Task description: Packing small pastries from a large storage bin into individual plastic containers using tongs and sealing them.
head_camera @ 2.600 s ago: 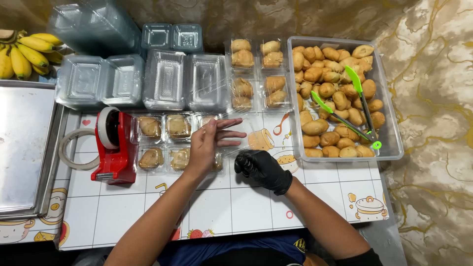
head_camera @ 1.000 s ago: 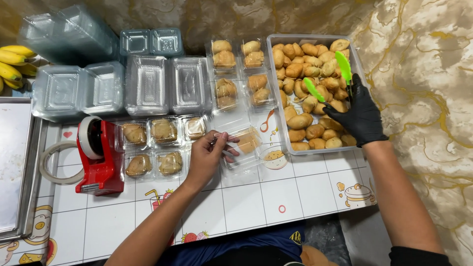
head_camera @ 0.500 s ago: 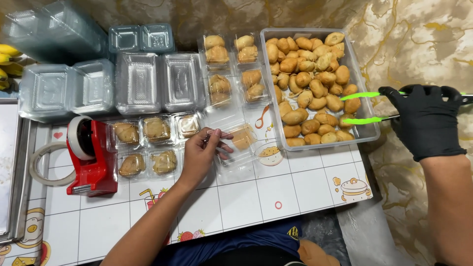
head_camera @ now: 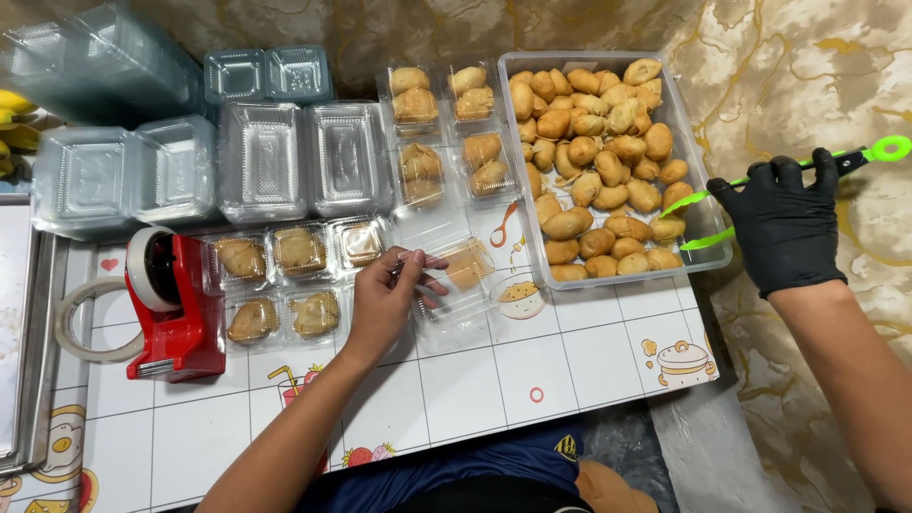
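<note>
Gloved right hand (head_camera: 784, 228) grips green tongs (head_camera: 760, 195), now swung outside the pastry tub's (head_camera: 708, 249) right edge; bare left hand (head_camera: 385, 299) still pinches the open clamshell box (head_camera: 456, 285)

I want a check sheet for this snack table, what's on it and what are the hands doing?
Surface: white tiled tablecloth with cartoon food pictures.
Job's things: clear bin full of golden pastries; open clear box by the left hand; green tongs.
Clutter: filled small boxes; empty box stacks; red tape dispenser; bananas; metal tray.
Hands: bare left hand holds the open clear box; black-gloved right hand grips the tongs, tips at the bin's near right corner.
Cables: nothing seen.
Surroundings: marbled gold-veined covering.
</note>
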